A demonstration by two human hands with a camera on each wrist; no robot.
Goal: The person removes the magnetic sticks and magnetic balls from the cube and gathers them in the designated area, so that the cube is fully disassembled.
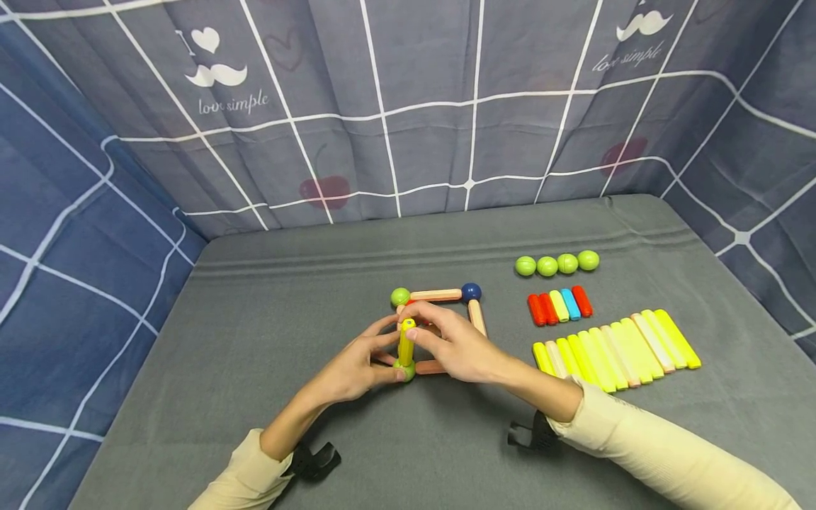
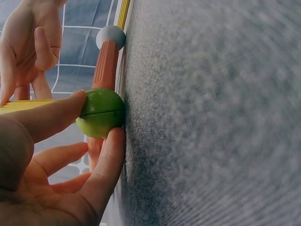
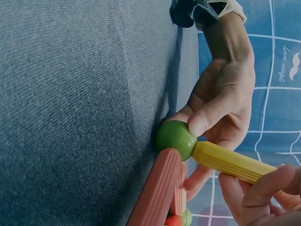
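A green ball forms the near left corner of a flat square of wooden sticks and balls. My left hand pinches this ball with thumb and fingers, low at the cloth. From its top a yellow stick rises upright, its lower end against the ball. My right hand grips that stick near the upper end, between thumb and fingers. Another green ball and a navy ball mark the far corners. A pale ball ends the near reddish stick; my right hand hides it in the head view.
Right of the square, yellow and pale wooden sticks lie in a slanted row. Short red, yellow and blue sticks lie behind them, and several loose green balls farther back. A checked curtain borders the grey cloth.
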